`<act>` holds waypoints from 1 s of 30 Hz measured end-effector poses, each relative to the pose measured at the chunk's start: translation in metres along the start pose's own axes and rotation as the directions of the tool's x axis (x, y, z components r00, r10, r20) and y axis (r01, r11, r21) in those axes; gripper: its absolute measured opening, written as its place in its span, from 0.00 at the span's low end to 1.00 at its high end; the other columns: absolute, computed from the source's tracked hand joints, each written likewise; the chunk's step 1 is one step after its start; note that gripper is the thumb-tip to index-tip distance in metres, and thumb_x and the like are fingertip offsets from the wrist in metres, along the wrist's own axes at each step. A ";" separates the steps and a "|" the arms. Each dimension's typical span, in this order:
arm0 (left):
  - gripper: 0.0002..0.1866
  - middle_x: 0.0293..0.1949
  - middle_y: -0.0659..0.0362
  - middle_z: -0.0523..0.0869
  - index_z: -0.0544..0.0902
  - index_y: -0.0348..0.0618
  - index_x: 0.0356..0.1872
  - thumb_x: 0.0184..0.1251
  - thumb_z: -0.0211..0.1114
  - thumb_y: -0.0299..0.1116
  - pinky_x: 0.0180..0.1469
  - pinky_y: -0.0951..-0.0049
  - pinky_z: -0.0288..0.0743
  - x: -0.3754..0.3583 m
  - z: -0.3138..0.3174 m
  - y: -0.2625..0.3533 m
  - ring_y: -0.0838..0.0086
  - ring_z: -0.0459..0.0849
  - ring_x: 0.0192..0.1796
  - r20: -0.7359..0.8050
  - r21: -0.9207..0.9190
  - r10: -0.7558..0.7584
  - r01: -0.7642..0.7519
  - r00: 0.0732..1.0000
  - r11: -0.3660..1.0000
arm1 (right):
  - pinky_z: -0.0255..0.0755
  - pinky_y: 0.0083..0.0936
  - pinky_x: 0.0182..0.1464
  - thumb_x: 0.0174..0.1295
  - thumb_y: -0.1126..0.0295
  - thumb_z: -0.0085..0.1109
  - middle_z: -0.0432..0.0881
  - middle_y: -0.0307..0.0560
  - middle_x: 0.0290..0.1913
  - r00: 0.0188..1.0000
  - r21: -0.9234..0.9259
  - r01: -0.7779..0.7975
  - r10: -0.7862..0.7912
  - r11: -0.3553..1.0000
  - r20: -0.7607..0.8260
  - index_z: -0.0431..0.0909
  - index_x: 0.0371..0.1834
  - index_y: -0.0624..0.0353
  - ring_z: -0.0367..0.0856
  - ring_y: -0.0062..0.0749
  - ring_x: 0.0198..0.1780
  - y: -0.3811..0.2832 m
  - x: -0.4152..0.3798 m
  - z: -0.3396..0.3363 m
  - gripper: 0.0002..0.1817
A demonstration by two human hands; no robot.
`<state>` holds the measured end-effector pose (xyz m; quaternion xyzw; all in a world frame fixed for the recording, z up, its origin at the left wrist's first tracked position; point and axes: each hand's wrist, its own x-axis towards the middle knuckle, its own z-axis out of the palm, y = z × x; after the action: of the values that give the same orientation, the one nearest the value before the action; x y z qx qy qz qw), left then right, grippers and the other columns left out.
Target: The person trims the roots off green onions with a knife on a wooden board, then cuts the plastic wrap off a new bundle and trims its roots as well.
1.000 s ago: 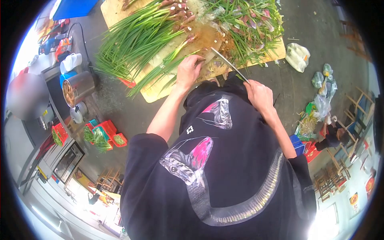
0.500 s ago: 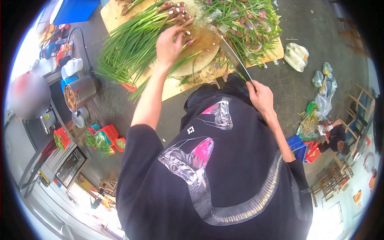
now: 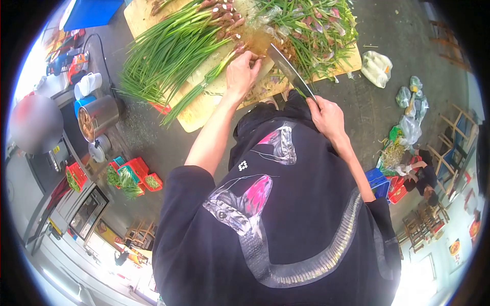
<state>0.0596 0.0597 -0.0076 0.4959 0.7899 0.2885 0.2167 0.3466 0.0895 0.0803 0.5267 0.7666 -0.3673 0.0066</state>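
My right hand (image 3: pixel 326 117) is wrapped around the handle of a large knife (image 3: pixel 292 71), its blade slanting up and left over the board's edge. My left hand (image 3: pixel 242 75) is over the round chopping board (image 3: pixel 260 79), fingers curled together at the tips; what they pinch, if anything, is hidden. Beside that hand lie a few spring onions (image 3: pixel 204 81) with reddish bulbs. A large pile of spring onions (image 3: pixel 168 48) spreads to the left, bulbs toward the middle. Trimmed leaves and purplish skins (image 3: pixel 316 35) are heaped at the right.
A wooden board (image 3: pixel 196 120) lies under everything. White plastic bag (image 3: pixel 376 69) and several clear bags (image 3: pixel 411 127) sit on the floor at right, near another person (image 3: pixel 424 176). At left stand a steel pot (image 3: pixel 99 117), red crates of greens (image 3: pixel 137 171) and a blue container (image 3: pixel 92 14).
My left hand has moved down and right, from the pile's bulbs to near the knife, and a few spring onions now lie apart beside it. The knife stays in my right hand.
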 end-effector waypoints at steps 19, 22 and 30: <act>0.20 0.33 0.48 0.94 0.93 0.41 0.36 0.65 0.75 0.51 0.48 0.52 0.85 0.007 -0.012 -0.001 0.49 0.93 0.39 0.208 0.081 -0.245 0.233 0.947 0.969 | 0.82 0.53 0.42 0.79 0.59 0.59 0.90 0.57 0.38 0.985 -0.075 0.172 -0.171 0.982 0.015 0.84 0.39 0.60 0.89 0.62 0.40 -0.019 0.018 0.015 0.15; 0.21 0.33 0.47 0.94 0.92 0.40 0.36 0.64 0.75 0.51 0.47 0.52 0.85 0.008 -0.011 -0.002 0.48 0.93 0.40 0.211 0.075 -0.247 0.236 0.946 0.969 | 0.83 0.52 0.42 0.79 0.59 0.59 0.91 0.57 0.38 0.985 -0.084 0.171 -0.170 0.982 0.016 0.85 0.40 0.59 0.90 0.61 0.40 -0.019 0.019 0.014 0.15; 0.20 0.33 0.45 0.93 0.93 0.40 0.36 0.64 0.76 0.51 0.48 0.52 0.85 0.010 -0.006 -0.013 0.47 0.93 0.40 0.230 0.066 -0.247 0.238 0.941 0.969 | 0.84 0.51 0.43 0.78 0.60 0.59 0.92 0.56 0.40 0.978 -0.109 0.210 -0.210 0.972 0.011 0.86 0.42 0.59 0.91 0.59 0.41 -0.016 0.019 0.014 0.14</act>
<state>0.0430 0.0631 -0.0118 0.4295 0.8187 0.1835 0.3340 0.3200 0.0938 0.0711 0.4416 0.8370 -0.3231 -0.0038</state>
